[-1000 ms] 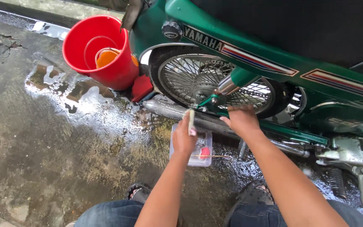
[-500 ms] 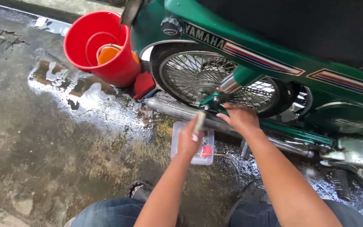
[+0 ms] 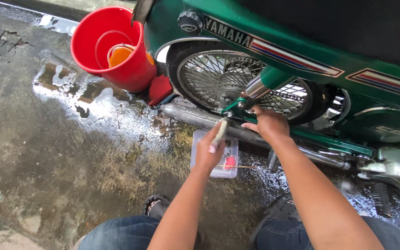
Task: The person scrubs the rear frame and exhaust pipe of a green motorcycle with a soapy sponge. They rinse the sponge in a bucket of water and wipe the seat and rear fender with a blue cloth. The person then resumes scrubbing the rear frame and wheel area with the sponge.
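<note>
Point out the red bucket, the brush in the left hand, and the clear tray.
red bucket (image 3: pixel 130 69): head view, outer wall.
brush (image 3: pixel 219 134): head view, pale handle.
clear tray (image 3: pixel 199 139): head view, upper left rim.

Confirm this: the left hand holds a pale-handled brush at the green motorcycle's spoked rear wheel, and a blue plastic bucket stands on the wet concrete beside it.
One detail is wrong: the plastic bucket is red, not blue, as the head view shows. The rest holds: the left hand holds the pale-handled brush at the green motorcycle's spoked rear wheel, and the bucket stands on the wet concrete beside it.
</note>
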